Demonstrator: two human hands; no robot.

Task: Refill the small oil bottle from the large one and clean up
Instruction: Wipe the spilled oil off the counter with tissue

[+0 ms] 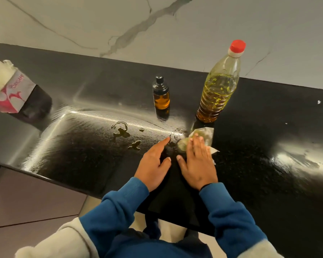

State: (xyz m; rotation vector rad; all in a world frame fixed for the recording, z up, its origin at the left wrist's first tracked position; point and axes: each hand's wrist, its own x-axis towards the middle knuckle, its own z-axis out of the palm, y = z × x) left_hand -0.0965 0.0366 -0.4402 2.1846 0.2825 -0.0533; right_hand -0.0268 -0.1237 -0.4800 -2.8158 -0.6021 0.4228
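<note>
Head view
Small bottle: stands capped on the black counter, amber oil up to its shoulder; the refill looks done.
Big bottle: upright just right of the small bottle, red cap on, roughly half full.
Tissue: oil-stained, lying flat in front of the big bottle, partly under the right hand.
Right hand: fingers straight, palm down, pressing the tissue to the counter; it grips nothing.
Left hand: just left of the right hand, fingers relaxed and spread, forefinger tip at a smeared patch; it holds nothing.
Spill: several oil blots and a ring mark in front of the small bottle and to its left, not yet wiped.
Tissue pack: far left of the small bottle, at the counter's edge.
Progress: pouring and capping appear finished; wiping is underway by the big bottle.
Left to do: likely the blots to the left, then binning the tissue.
</note>
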